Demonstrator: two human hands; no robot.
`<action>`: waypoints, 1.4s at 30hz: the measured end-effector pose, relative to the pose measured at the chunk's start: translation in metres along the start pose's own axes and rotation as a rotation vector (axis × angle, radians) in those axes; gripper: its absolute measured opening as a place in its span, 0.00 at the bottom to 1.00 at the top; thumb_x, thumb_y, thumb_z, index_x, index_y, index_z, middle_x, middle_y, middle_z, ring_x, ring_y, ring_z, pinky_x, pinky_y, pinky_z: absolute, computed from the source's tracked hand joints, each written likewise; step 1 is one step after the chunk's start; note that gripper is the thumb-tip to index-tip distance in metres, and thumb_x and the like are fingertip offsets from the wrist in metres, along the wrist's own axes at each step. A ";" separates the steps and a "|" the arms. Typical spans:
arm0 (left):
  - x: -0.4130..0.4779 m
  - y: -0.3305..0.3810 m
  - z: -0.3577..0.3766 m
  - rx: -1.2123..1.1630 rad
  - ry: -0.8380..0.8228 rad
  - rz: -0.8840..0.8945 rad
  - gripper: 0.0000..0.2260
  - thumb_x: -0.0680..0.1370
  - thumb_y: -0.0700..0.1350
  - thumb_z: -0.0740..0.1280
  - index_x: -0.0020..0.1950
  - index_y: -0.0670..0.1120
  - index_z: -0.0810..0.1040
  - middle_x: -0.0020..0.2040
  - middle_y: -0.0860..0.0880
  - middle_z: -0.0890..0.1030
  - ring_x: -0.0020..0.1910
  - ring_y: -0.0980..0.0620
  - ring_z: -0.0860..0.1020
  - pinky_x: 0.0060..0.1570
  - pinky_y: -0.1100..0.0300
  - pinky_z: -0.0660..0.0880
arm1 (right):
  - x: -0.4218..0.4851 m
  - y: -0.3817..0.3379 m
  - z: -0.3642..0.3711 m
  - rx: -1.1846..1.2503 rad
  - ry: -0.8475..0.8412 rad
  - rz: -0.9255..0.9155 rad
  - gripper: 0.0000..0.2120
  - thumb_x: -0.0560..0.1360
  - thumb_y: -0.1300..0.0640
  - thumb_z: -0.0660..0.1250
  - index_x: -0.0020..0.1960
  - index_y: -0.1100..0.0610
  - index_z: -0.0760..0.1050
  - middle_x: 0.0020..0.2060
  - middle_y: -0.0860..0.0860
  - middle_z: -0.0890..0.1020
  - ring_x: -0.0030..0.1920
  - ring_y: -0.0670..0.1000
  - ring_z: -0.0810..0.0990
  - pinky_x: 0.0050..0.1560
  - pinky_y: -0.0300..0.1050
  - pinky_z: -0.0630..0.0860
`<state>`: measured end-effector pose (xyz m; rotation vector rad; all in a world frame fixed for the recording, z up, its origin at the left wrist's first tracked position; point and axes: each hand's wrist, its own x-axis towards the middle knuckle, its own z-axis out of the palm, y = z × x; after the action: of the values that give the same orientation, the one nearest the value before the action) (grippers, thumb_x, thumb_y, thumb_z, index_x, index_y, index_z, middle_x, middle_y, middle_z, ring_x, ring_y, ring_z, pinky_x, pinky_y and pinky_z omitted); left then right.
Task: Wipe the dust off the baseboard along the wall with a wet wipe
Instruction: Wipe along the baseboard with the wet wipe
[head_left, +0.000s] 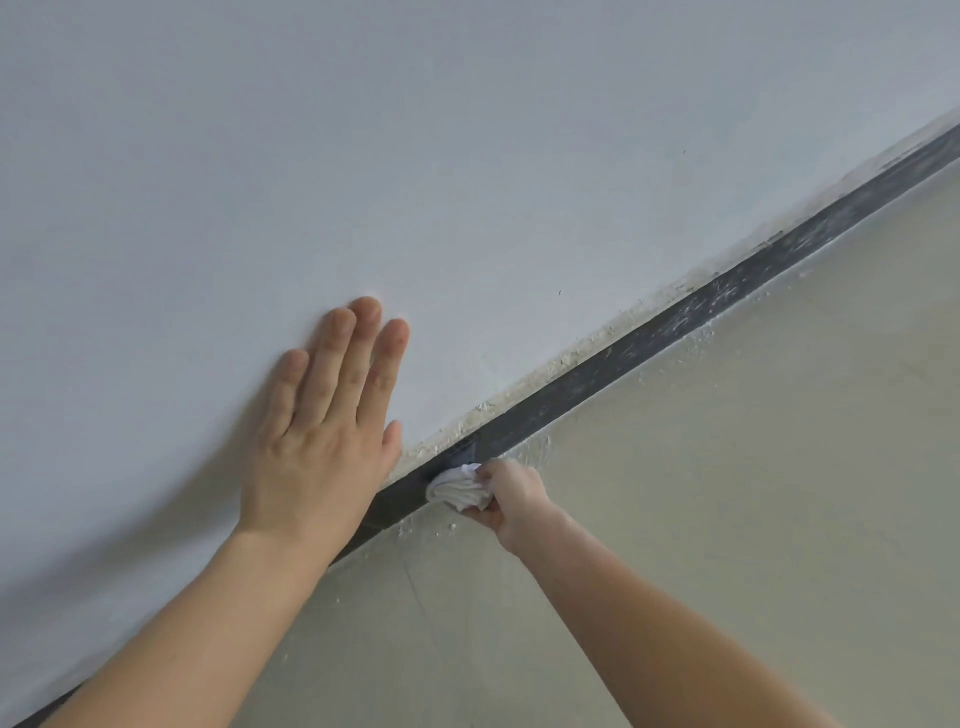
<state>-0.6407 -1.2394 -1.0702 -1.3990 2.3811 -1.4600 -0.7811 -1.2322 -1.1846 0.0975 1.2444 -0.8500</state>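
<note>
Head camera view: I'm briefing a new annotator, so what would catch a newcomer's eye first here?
The dark grey baseboard strip cuts diagonally across the frame between the pale blue-grey wall and the beige floor, speckled with whitish dust toward the upper right. At centre, the right hand presses a crumpled white wet wipe against it. The left hand lies flat, fingers spread, on the wall just above.

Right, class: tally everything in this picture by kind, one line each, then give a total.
Hands: 2, left hand and right hand
Wipe: 1
Baseboard: 1
Wall: 1
Floor: 1
Total: 6
</note>
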 end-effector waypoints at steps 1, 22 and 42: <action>0.000 -0.002 0.000 -0.005 0.009 0.000 0.32 0.78 0.54 0.53 0.78 0.41 0.48 0.77 0.39 0.39 0.76 0.44 0.37 0.74 0.50 0.40 | -0.001 -0.012 -0.006 -0.006 0.005 -0.013 0.05 0.75 0.72 0.58 0.43 0.66 0.71 0.41 0.63 0.77 0.39 0.60 0.79 0.37 0.51 0.81; 0.001 -0.021 -0.012 -0.121 -0.003 0.078 0.37 0.78 0.43 0.64 0.78 0.44 0.42 0.75 0.45 0.31 0.74 0.49 0.33 0.73 0.54 0.39 | -0.023 0.111 0.039 -0.121 -0.239 0.184 0.15 0.75 0.67 0.61 0.61 0.70 0.73 0.49 0.65 0.81 0.40 0.56 0.82 0.35 0.44 0.82; 0.020 0.014 -0.012 -0.377 -0.008 0.082 0.34 0.72 0.31 0.54 0.78 0.42 0.48 0.76 0.45 0.47 0.75 0.47 0.33 0.72 0.49 0.32 | 0.001 -0.071 -0.076 0.571 0.152 -0.263 0.16 0.76 0.70 0.56 0.62 0.71 0.71 0.56 0.66 0.78 0.41 0.59 0.82 0.33 0.47 0.82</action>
<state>-0.6678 -1.2429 -1.0656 -1.3404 2.7773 -1.0209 -0.8845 -1.2437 -1.1863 0.4704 1.1362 -1.4341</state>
